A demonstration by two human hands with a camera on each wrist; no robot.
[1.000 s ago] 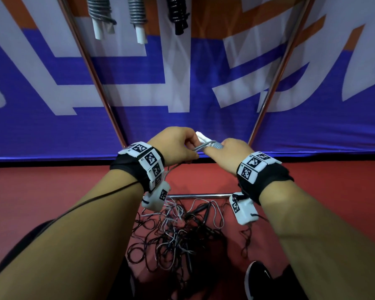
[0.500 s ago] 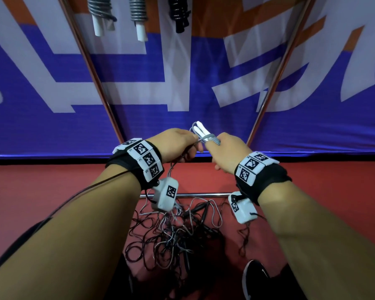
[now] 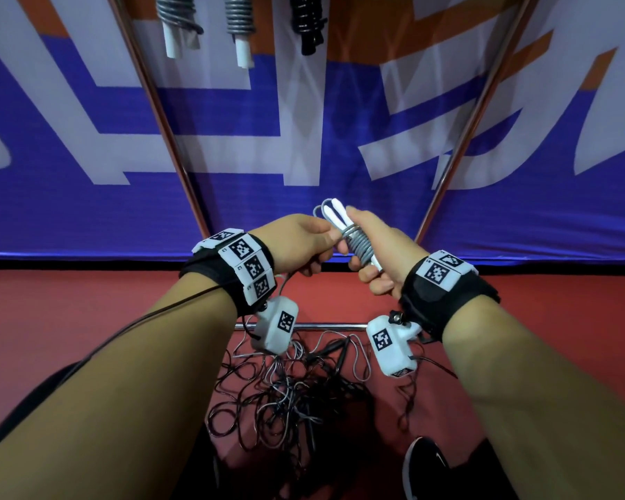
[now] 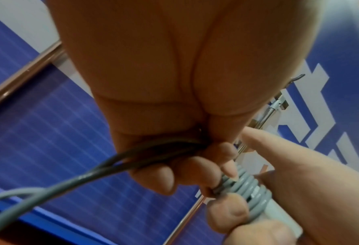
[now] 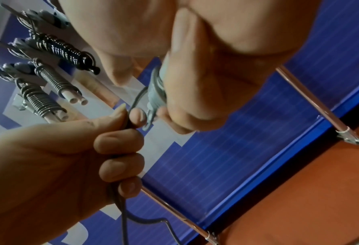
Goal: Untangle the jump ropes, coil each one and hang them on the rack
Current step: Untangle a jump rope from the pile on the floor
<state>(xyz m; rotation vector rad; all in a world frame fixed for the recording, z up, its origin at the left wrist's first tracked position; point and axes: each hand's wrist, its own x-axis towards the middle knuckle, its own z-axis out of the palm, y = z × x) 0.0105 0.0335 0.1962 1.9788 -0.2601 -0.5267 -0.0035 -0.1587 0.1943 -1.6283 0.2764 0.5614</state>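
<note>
The right hand [image 3: 383, 247] has its grip wrapped around two white handles [image 3: 334, 214] held side by side, with a grey rope [image 3: 358, 243] wound around them in tight turns. The long axis of this bundle runs from about 5 o'clock, low inside the fist, up to about 11 o'clock, where the white tips and a small rope loop stick out above the thumb. The left hand [image 3: 296, 243], just beside it at 9 o'clock, has its grip pinched on the free end of the same rope, fingers curled around the strand; in the left wrist view two grey strands [image 4: 90, 172] leave the fist and hang away toward 8 o'clock, and its fingertips [image 4: 228, 167] touch the first turns of the coil.

Below the hands, at 6 o'clock, a tangle of ropes [image 3: 289, 398], black and grey together, lies on the red floor [image 3: 520, 319], spreading around a low metal bar [image 3: 325, 324] of the rack. A black shoe [image 3: 423, 467] stands at the tangle's 4 o'clock side.

Two slanted metal poles [image 3: 159, 120] of the rack rise toward 12 o'clock in front of a blue, white and orange banner [image 3: 304, 138]. At the top, three coiled ropes hang there: two grey coils [image 3: 239, 19] with white handles pointing down, and a black coil [image 3: 307, 23] to their right. Between the poles the space in front of the banner is open, and the red floor is bare at 3 and at 9 o'clock of the tangle.
</note>
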